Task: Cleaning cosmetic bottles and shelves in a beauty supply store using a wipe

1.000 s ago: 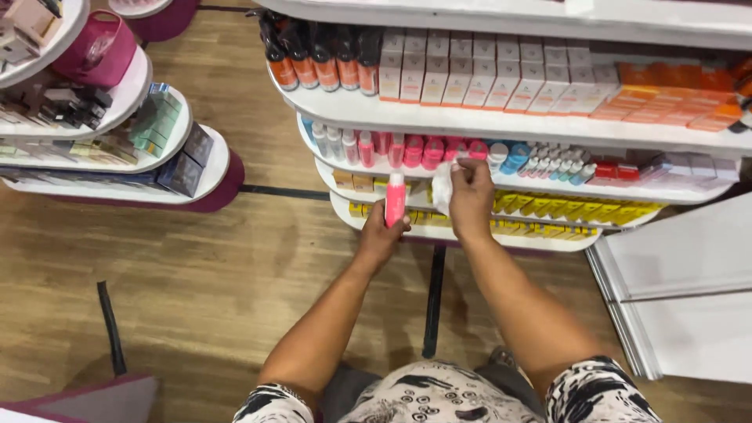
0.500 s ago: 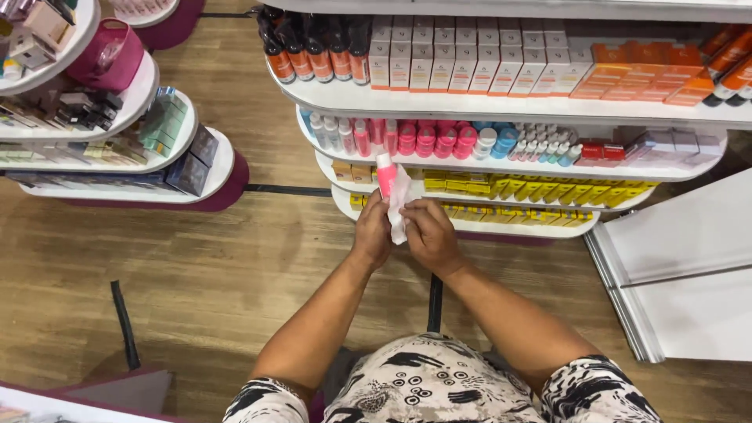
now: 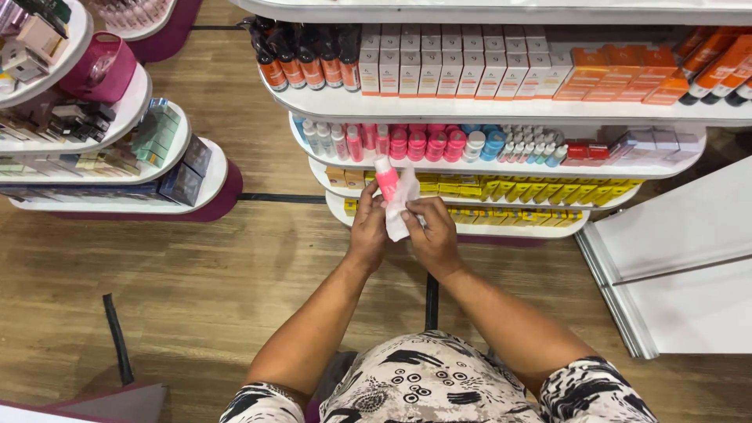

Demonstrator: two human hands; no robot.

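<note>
Head view: left hand (image 3: 368, 227) closed around a pink bottle (image 3: 387, 179) held upright in front of the white shelves (image 3: 501, 168), right hand (image 3: 432, 235) just beside, pinching a white cloth (image 3: 399, 205) against the bottle's side, rows of pink bottles (image 3: 423, 143) behind, wooden floor (image 3: 196, 274) below.
</note>
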